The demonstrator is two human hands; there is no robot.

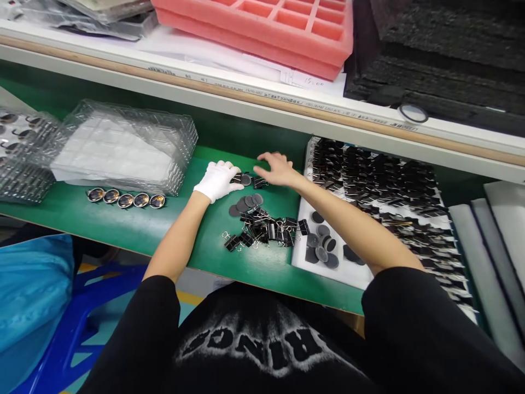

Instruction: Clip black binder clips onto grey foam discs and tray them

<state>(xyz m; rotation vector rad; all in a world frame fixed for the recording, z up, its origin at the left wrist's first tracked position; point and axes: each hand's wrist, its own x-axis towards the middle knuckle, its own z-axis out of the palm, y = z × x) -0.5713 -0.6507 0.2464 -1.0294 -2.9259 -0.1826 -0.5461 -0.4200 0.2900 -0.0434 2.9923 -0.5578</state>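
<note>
- In the head view, a green bench (215, 241) is seen from above, with both hands brought close to each other over its middle.
- The left hand (219, 179) is covered by a white glove; a black binder clip (236, 179) is touched by its fingertips, but whether it is gripped cannot be told.
- A dark round disc (246, 179) is seen just right of that clip, beside the gloved thumb.
- The right hand (274, 169) is bare, its thumb and fingers held apart; a second binder clip (259, 183) is seen just under the thumb, and no firm hold is shown.
- Nearer the body, several loose discs (245, 204) are overlapped on the bench, and a heap of binder clips (268, 229) is spread beside them.
- On the right, a white board (300, 259) is covered by rows of clips (373, 169), with more grey discs (322, 249) scattered near its left edge.
- On the left, five round dark pieces (126, 201) are lined up before a stack of clear plastic trays (180, 164).
- Above, a pink foam tray (254, 35) is carried by a shelf (262, 97).
</note>
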